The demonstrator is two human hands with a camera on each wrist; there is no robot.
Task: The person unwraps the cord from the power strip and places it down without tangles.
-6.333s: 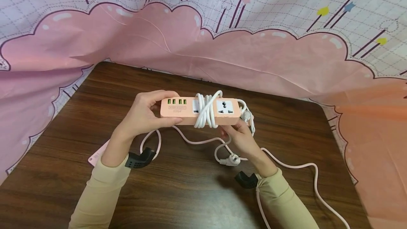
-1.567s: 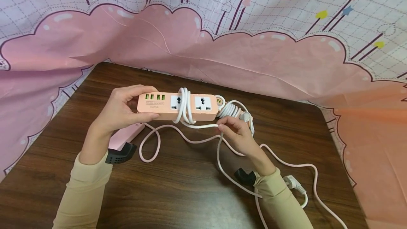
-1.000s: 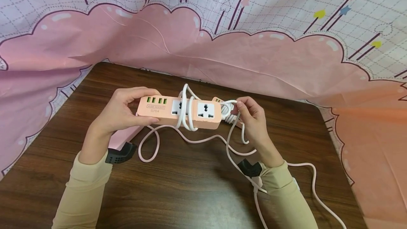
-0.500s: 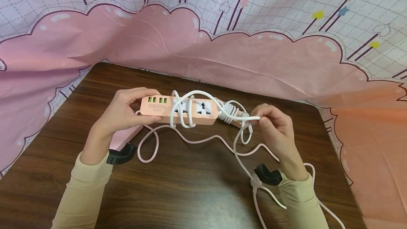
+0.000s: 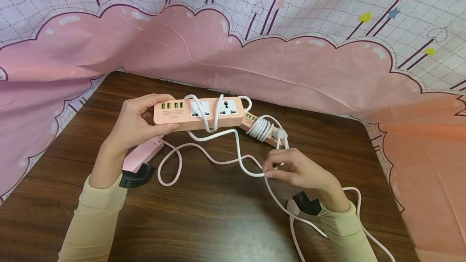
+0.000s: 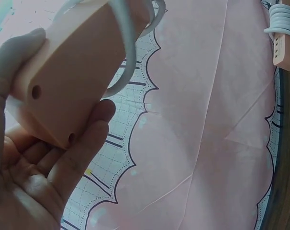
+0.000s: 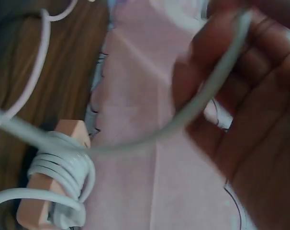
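My left hand [image 5: 132,122] grips the left end of a peach power strip [image 5: 176,119], thumb along its front and fingers behind, and holds it above the table. The left wrist view shows the strip's end and underside close up. A few loose turns of its white cord [image 5: 238,153] cross the sockets. The cord then drops toward my right hand [image 5: 298,169], which pinches it between thumb and fingertips in front of the strip. In the right wrist view the cord [image 7: 212,86] is blurred. Its plug is not in sight now.
Behind, a second peach power strip [image 5: 249,121] lies with its cord tightly wound. A pink strip-like block [image 5: 143,153] rests near my left wrist. Its pink cord [image 5: 214,160] trails across the wooden table [image 5: 204,221]. A pink plug [image 5: 293,207] lies by my right wrist. A patterned curtain surrounds the table.
Turns of cord have come off the strip, and those left are looser. My right hand drew the cord out rightward, then brought it down and left. My left hand raised the strip slightly.
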